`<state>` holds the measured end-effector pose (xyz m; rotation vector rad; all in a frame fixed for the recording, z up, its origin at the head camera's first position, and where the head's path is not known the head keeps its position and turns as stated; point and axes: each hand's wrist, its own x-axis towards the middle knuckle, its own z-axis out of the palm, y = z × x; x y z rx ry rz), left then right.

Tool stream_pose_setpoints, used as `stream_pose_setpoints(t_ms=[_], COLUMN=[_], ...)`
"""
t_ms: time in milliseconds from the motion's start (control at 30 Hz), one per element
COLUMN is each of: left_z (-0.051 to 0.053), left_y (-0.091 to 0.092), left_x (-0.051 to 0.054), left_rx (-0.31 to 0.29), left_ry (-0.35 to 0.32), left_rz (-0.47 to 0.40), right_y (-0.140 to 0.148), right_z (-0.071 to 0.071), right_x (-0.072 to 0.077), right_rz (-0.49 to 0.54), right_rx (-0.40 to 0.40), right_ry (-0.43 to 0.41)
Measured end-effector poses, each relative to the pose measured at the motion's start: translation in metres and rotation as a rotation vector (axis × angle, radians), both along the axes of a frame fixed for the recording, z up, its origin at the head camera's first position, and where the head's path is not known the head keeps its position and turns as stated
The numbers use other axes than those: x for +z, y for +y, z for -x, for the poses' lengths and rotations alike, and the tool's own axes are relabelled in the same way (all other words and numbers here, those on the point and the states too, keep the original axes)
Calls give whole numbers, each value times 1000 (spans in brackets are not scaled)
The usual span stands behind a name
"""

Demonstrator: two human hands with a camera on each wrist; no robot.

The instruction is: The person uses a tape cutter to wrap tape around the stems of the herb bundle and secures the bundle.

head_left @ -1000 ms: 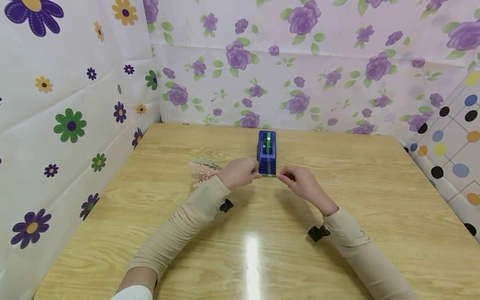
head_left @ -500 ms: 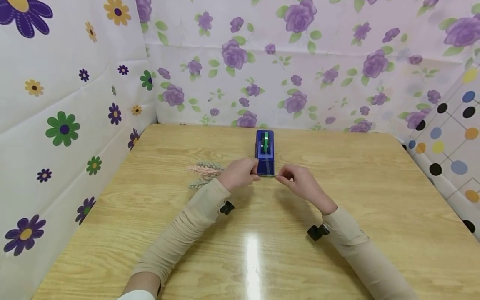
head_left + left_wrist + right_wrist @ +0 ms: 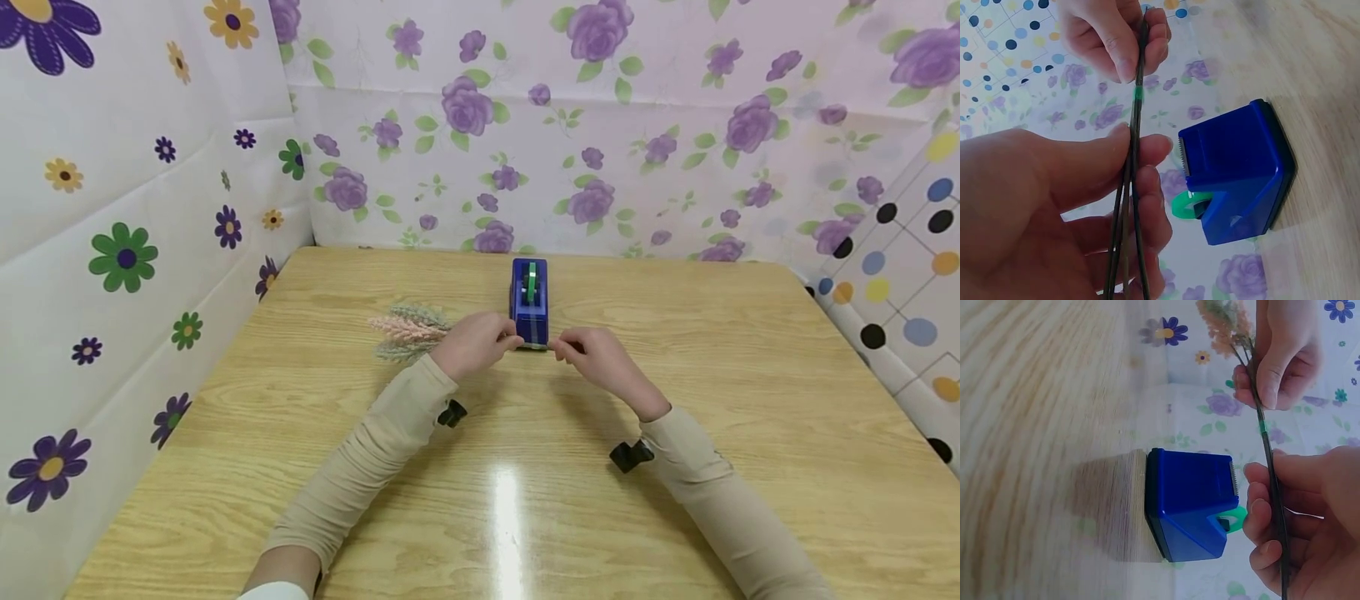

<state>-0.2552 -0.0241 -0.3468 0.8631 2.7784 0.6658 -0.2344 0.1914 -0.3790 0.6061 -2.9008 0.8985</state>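
A small bunch of artificial flowers with pink and grey-green heads (image 3: pixel 408 331) lies across both hands, its heads on the left. My left hand (image 3: pixel 476 343) pinches the dark stems (image 3: pixel 1129 187) between thumb and fingers close to the heads. Farther along, my right hand (image 3: pixel 606 364) holds the stem ends, its thumb and fingers curled round them in the right wrist view. Between the hands a band of green tape (image 3: pixel 1263 425) circles the stems. Just beyond them stands a blue tape dispenser (image 3: pixel 532 331) with a green roll (image 3: pixel 1190 205) and a toothed cutting edge.
The wooden table (image 3: pixel 360 500) reaches out on all sides of the hands. Flower-patterned cloth (image 3: pixel 465 167) hangs behind it and on the left, and dotted cloth (image 3: pixel 900 283) on the right. Both wrists carry a small black camera (image 3: pixel 632 456).
The flower heads have turned, with more grey-green showing above and below the pink. Both hands have shifted very slightly and still hold the stems. The dispenser has stayed put.
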Motion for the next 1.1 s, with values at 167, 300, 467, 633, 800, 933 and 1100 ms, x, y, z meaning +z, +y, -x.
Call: stream_pose_setpoints(t_ms=[167, 300, 467, 633, 800, 933, 1100], left_z=[2, 3, 5, 6, 8, 11, 14], left_y=[0, 1, 2, 2, 0, -4, -9], left_x=[-4, -5, -7, -10, -12, -11, -10], left_rx=[5, 41, 68, 84, 85, 52, 13], left_ry=[43, 54, 67, 89, 64, -8, -80], left_rz=[-34, -45, -63, -98, -120, -91, -8], right_y=[-1, -1, -3, -3, -3, -4, -4], right_z=[0, 1, 1, 2, 2, 1, 0], right_x=[-1, -1, -2, -5, -9, -9, -6], right_rz=[26, 42, 43, 37, 3, -8, -13], right_rx=[-27, -45, -54, -39, -22, -25, -28], right_ry=[37, 70, 96, 52, -16, 17, 55])
